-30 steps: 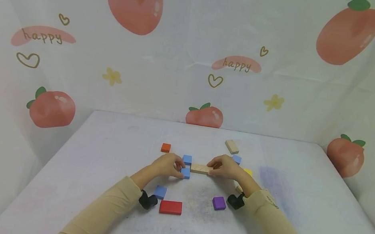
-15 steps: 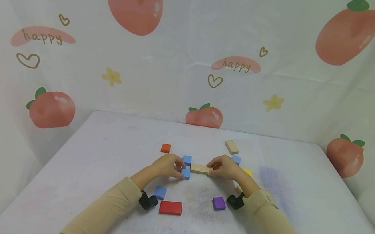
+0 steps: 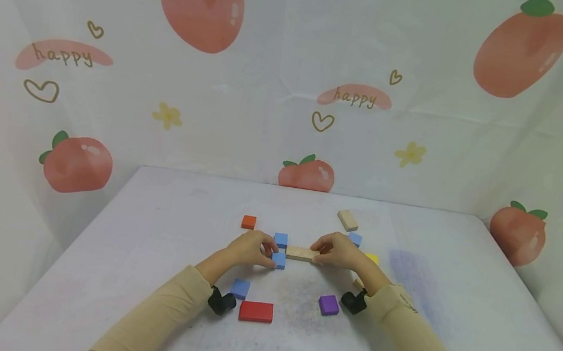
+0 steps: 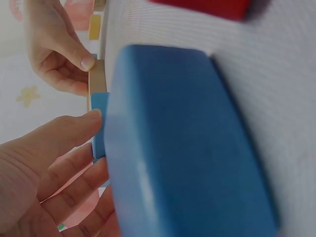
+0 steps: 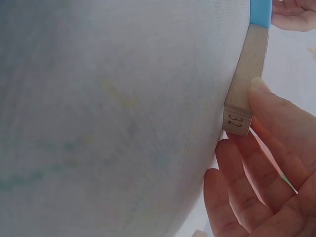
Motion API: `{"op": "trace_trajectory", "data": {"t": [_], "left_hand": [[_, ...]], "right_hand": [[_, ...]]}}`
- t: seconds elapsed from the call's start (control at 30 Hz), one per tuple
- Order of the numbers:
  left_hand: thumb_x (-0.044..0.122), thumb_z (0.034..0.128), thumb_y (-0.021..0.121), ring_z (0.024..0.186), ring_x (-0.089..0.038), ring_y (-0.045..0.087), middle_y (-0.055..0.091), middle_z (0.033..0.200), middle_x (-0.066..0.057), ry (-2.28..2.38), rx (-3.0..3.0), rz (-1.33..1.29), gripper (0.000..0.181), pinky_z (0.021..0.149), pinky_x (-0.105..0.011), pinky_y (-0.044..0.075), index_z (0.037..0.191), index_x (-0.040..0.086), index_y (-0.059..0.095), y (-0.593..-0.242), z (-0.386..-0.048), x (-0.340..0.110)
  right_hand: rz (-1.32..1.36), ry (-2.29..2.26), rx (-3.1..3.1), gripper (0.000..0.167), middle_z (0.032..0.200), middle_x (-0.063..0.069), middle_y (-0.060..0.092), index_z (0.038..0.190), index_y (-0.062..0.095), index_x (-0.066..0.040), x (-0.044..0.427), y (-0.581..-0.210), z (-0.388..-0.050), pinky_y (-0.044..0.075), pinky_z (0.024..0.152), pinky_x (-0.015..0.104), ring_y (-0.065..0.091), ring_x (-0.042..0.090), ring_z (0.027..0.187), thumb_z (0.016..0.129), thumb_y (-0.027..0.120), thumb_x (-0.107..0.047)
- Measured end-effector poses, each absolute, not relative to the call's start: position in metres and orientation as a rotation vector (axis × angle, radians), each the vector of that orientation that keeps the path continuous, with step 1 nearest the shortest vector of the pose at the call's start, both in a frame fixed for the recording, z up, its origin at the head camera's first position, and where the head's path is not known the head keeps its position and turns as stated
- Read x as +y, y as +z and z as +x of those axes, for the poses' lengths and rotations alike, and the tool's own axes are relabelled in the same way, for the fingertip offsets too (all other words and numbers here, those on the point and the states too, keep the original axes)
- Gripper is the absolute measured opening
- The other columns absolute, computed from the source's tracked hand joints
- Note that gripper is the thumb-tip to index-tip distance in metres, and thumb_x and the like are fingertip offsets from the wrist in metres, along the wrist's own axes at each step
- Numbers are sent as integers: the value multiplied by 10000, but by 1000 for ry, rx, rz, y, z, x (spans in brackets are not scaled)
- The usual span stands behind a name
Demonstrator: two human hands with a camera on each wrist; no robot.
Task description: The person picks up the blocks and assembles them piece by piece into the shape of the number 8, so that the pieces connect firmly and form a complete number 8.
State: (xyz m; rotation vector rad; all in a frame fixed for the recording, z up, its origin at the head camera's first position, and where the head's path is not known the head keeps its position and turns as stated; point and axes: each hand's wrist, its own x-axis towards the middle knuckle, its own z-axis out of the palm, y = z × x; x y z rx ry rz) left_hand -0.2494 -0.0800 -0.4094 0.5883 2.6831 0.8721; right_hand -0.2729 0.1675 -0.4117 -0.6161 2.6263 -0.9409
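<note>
Two small blue blocks lie one behind the other at the table's middle: the nearer one and the farther one. My left hand pinches the nearer block between thumb and fingers. A long plain wooden block extends rightward from beside the blue pair. Its right end is held between the thumb and fingers of my right hand. In the right wrist view, the number 32 is marked on the end of this wooden block, and its far end meets a blue block.
Near my left wrist lie a blue block and a red block. A purple block sits front right, an orange-red one back left. Behind my right hand are wooden, blue and yellow blocks.
</note>
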Motion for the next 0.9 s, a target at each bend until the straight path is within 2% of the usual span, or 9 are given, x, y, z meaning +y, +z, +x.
{"op": "trace_trajectory", "data": {"t": [0.37, 0.63, 0.9], "left_hand": [[200, 747, 771, 800, -123, 568, 663, 871, -36, 865, 2681, 599, 317, 654, -205, 443, 1025, 75, 683, -409, -251, -82], [189, 751, 768, 821, -139, 589, 668, 889, -46, 912, 2655, 600, 330, 680, -216, 471, 1042, 65, 674, -411, -250, -84], [157, 754, 764, 809, -140, 605, 686, 909, -67, 972, 2637, 607, 300, 685, -213, 491, 1016, 43, 673, -409, -248, -87]], "right_hand": [[-661, -936, 2628, 255, 997, 132, 697, 1031, 683, -6, 169, -412, -273, 529, 763, 286, 636, 186, 896, 810, 708, -131], [-765, -984, 2603, 330, 1080, 197, 657, 1095, 640, 24, 179, -411, -274, 537, 818, 342, 655, 301, 964, 822, 698, -154], [-746, -988, 2697, 290, 1047, 200, 669, 1072, 649, 25, 204, -402, -271, 544, 789, 353, 674, 287, 909, 828, 683, -128]]}}
